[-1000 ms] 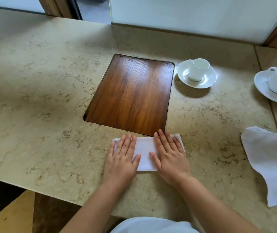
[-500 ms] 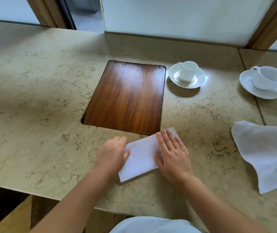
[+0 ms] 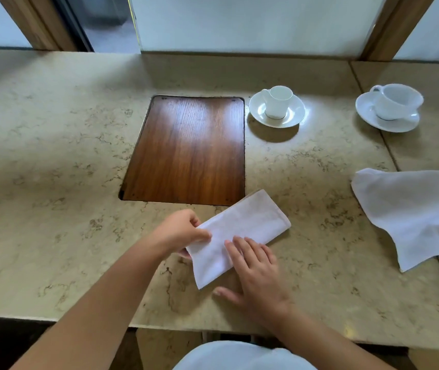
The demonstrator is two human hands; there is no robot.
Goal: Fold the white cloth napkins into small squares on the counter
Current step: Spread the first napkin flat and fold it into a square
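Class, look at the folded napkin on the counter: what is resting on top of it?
The right hand lies flat on the folded napkin; the left hand pinches its near-left edge. Its fingers beneath are mostly hidden.

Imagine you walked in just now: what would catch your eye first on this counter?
The two hands at the near edge: the left hand pinches the folded napkin, the right hand rests flat on it. Behind lies a dark wooden inset panel, and an unfolded napkin sprawls at right.
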